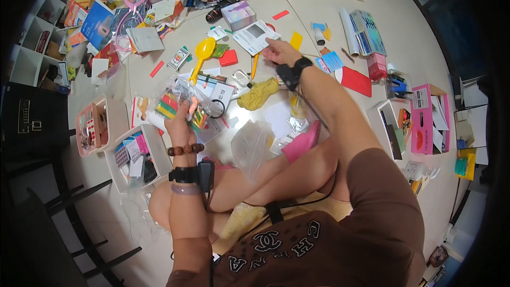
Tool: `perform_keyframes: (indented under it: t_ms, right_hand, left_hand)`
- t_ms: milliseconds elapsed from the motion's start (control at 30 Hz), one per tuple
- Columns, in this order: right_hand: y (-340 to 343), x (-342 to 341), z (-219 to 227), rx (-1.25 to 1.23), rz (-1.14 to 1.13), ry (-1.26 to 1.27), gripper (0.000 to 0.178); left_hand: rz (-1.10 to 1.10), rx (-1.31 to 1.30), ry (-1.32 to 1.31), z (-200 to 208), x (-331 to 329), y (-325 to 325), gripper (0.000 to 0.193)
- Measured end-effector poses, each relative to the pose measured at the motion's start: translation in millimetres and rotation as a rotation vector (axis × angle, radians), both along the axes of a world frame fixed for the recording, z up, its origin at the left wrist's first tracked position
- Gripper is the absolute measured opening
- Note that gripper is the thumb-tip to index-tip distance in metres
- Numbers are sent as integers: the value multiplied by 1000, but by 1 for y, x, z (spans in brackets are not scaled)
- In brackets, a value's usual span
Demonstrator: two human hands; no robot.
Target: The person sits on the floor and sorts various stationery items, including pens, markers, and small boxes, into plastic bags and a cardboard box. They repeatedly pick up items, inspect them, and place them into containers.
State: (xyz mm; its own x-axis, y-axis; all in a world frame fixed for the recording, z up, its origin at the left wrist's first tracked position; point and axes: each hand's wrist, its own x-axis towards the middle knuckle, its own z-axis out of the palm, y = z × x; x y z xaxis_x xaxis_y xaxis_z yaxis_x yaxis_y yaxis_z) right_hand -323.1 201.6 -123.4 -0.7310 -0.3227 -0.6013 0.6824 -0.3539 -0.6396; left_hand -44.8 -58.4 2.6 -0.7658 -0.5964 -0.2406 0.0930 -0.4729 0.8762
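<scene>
My left hand [179,120] is closed on a clear plastic bag [187,91] with colourful strips and small pieces inside. A yellow toy scoop [204,53] lies just beyond the bag. Farther right, my right hand [282,52] reaches out with bent fingers at the edge of a white printed card [256,37] bearing a dark square; its fingers seem to pinch that edge. Below this hand are an orange pencil [255,66] and a crumpled yellow-green cloth [257,94]. An empty-looking clear bag [251,146] rests by my crossed legs.
A large heap of papers, packets and toys [154,5] spreads at the far left. White bins [114,167] and a pink-lidded box [87,143] stand left. Right are a red envelope [355,81], a white bin [383,133] and a pink box [422,122]. A purple-white box [238,16] sits ahead.
</scene>
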Motion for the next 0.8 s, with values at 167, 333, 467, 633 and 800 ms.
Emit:
perform_keyframes:
  t_ms: [167,333,467,633,800]
  right_hand:
    - [-53,-21,-36,195,-368,225,20]
    - [-26,35,30,1284,-213,1411,14]
    - [24,91,98,1119,303,2229,14]
    - [73,133,150,1140,318,2264,18]
    - [102,163,187,1155,54,2215,20]
  left_hand:
    - [43,-34,-31,5,-2,3,33]
    - [13,-9,-31,3,-2,-1,32]
    - [16,-32,34,-3,-2,-1,29]
    - [21,-44,-4,-9,-2,-5,28]
    - [40,-90,2,-11,-1,-5,30]
